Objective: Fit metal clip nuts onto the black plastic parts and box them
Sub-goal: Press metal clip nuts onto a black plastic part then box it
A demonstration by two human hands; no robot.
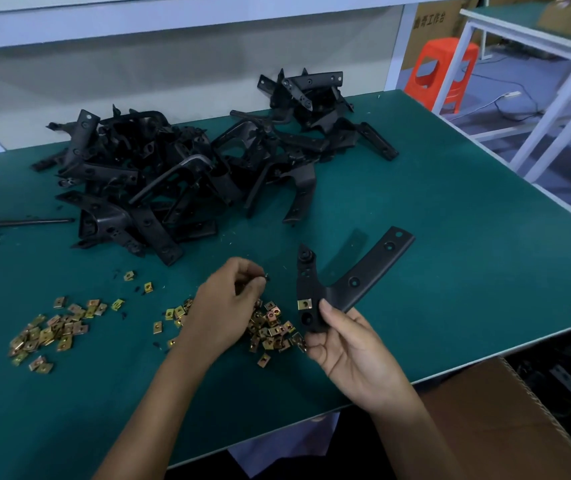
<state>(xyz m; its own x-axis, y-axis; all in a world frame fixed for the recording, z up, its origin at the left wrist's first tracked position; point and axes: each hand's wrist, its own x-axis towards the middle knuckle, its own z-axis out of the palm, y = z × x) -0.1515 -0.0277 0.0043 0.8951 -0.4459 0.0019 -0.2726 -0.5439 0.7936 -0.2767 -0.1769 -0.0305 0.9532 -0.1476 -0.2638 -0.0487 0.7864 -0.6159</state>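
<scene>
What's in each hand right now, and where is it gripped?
Right hand holds a black plastic part by its lower end, below a fitted clip nut. Left hand pinches something small at its fingertips; too small to identify.

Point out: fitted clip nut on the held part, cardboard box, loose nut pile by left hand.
fitted clip nut (305, 304), head view, on its brass face.
cardboard box (506, 420), head view, on the open flap.
loose nut pile (272, 329), head view, middle of the heap.
</scene>
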